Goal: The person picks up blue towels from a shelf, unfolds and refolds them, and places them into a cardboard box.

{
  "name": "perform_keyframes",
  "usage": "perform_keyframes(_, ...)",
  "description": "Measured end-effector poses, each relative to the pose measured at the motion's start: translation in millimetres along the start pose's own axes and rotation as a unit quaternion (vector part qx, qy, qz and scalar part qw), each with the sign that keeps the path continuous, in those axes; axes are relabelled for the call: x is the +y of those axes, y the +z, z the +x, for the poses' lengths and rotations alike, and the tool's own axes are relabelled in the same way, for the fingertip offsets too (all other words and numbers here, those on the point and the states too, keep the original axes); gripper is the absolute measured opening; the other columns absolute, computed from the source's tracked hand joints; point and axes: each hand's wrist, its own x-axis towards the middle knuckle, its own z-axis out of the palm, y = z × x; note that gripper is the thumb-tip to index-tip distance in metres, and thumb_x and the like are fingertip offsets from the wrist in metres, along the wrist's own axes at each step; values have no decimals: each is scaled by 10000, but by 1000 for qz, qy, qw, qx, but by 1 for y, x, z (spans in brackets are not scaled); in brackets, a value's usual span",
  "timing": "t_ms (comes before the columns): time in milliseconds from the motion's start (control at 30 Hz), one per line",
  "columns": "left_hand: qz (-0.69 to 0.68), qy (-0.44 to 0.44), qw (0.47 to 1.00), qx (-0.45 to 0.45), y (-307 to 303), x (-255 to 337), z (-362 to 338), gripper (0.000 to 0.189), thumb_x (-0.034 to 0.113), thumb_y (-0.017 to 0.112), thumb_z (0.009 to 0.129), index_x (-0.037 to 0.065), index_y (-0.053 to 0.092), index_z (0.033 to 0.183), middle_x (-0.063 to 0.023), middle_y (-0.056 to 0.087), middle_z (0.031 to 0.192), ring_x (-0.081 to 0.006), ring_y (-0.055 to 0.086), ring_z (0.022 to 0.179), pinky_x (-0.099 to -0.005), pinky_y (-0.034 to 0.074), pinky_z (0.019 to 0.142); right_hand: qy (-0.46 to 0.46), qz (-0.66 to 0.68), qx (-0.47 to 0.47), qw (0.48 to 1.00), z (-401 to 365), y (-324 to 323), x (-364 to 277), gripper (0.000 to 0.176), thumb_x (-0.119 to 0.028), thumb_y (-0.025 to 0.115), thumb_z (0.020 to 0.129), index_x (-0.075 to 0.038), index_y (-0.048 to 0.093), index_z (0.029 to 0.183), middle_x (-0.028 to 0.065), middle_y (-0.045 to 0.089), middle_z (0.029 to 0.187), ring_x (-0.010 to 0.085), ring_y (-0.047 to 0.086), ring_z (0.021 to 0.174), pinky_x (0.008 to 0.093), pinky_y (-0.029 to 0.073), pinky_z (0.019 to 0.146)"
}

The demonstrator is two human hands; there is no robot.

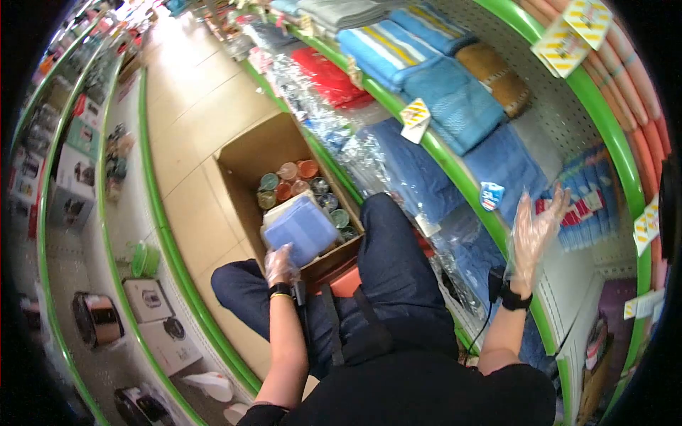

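Observation:
My left hand [280,265], in a clear plastic glove, grips the near left corner of a light blue folded cloth [303,231]. This cloth lies over a paler flat piece [280,213] at the near end of an open cardboard box [241,153]. Behind and beside it in the box are several round-topped jars or cups [307,169] in orange, green and clear tones. My right hand [536,231], also gloved, is raised at the shelf on the right with its fingers apart and nothing held. Close beside it are blue striped packs [590,202] with a red label.
Green-edged shelves [465,177] on the right hold folded blue towels [455,99], a brown towel [494,74] and plastic-wrapped packs [408,170]. Hanging price tags [415,119] stick out. Shelves on the left carry boxed appliances [74,170] and a green basket [145,260]. The tiled aisle [185,106] runs ahead.

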Motion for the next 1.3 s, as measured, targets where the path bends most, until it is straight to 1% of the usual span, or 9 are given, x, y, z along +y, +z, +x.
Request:
perform_keyframes(133, 167, -19, 986, -23, -2, -13, 20, 573, 401, 620, 697, -36, 554, 1061, -196, 609, 999, -291, 595, 925, -350, 451, 790, -55, 217, -185, 957, -31, 11, -72, 402, -86, 607, 756, 0, 504, 1135, 150, 524, 1171, 299, 491, 1100, 388, 363, 953)
perform_keyframes(333, 185, -135, 973, -11, 6, 16, 1, 545, 383, 616, 700, -24, 503, 1044, -187, 597, 1000, -298, 591, 934, -359, 454, 781, -80, 325, -683, 649, -131, 167, -93, 444, -231, 594, 807, 15, 487, 1161, 177, 519, 1183, 274, 516, 1086, 364, 401, 931)
perform_keyframes(467, 135, -167, 976, 37, 5, 51, -33, 511, 368, 644, 683, 5, 507, 1017, -166, 604, 981, -283, 598, 894, -360, 458, 766, -253, 210, -657, 679, -207, 249, -113, 641, -408, 574, 788, 11, 412, 1245, 269, 386, 1286, 347, 330, 1246, 402, 321, 996)
perform_keyframes(733, -153, 64, 981, -99, 11, -30, 8, 330, 311, 630, 732, 8, 559, 841, -118, 601, 875, -243, 565, 760, -332, 449, 686, -167, -60, -767, 617, -281, 267, -122, 697, -390, 439, 823, -74, 182, 1388, 383, 132, 1351, 523, 104, 1269, 541, 125, 1046)
perform_keyframes(800, -302, -177, 932, -95, 9, 15, -11, 281, 294, 641, 707, 41, 564, 800, -90, 565, 760, -215, 519, 651, -317, 418, 580, -225, 3, -758, 612, -270, 261, -118, 680, -387, 433, 826, -69, 202, 1381, 379, 208, 1329, 519, 144, 1261, 513, 152, 1048)
perform_keyframes(1067, -379, -83, 910, -144, -4, 12, -4, 104, 169, 569, 597, 75, 556, 641, -29, 523, 634, -159, 485, 549, -300, 408, 503, 175, 365, -675, 617, -235, 281, -77, 468, -278, 588, 841, 2, 476, 1198, 97, 572, 1037, 184, 558, 928, 310, 427, 835)
perform_keyframes(1100, -403, 23, 907, -124, -2, 4, 3, 63, 138, 542, 603, 83, 525, 577, -29, 521, 611, -162, 485, 527, -296, 414, 507, 255, 407, -675, 561, -220, 267, -91, 439, -251, 588, 850, -14, 473, 1202, 78, 587, 1026, 198, 564, 934, 305, 432, 845)
perform_keyframes(1133, -402, 25, 906, -127, -3, -6, 7, 63, 138, 542, 603, 83, 525, 577, -29, 521, 611, -162, 485, 527, -296, 414, 507, 440, 495, -669, 337, -201, 238, -91, 444, -292, 569, 860, -50, 463, 1218, 85, 566, 1106, 204, 542, 1005, 336, 427, 878)
perform_keyframes(1300, -491, 3, 845, -212, -11, -63, 32, 461, 107, 541, 514, -86, 543, 933, -187, 599, 878, -345, 590, 707, -453, 514, 695, 495, 533, -658, 193, -184, 192, -98, 505, -415, 508, 867, -80, 441, 1240, 94, 527, 1185, 241, 516, 1066, 459, 401, 915)
